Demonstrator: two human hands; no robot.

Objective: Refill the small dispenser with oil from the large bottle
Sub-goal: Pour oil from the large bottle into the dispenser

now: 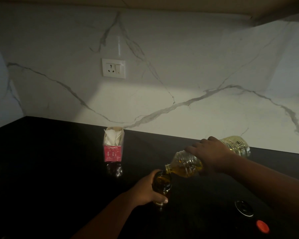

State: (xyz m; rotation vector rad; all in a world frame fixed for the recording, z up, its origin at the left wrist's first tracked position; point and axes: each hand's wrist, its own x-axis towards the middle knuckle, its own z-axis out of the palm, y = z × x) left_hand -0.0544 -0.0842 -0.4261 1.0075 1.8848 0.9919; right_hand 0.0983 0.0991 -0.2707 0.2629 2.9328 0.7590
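Right hand [212, 156] grasps the large bottle [186, 163] around its middle, fingers curled over the top, and holds it tipped almost flat with the neck pointing left and down. Yellow oil lies along the bottle's lower side. Its mouth sits just above the open rim of the small dispenser [162, 184], a dark amber glass bottle standing upright on the counter [50, 169]. Left hand [146, 190] wraps around the dispenser's body, thumb across the front.

To the right front, near the counter's near edge, lie a red cap [262, 226] and a dark round lid [244, 208], both apart from the hands. A pink tissue box [113, 146] stands behind and to the left, well apart from the dispenser, with open counter between. The counter is black and glossy, meeting a white marble-veined wall [179, 75] that carries a white socket plate [113, 68].
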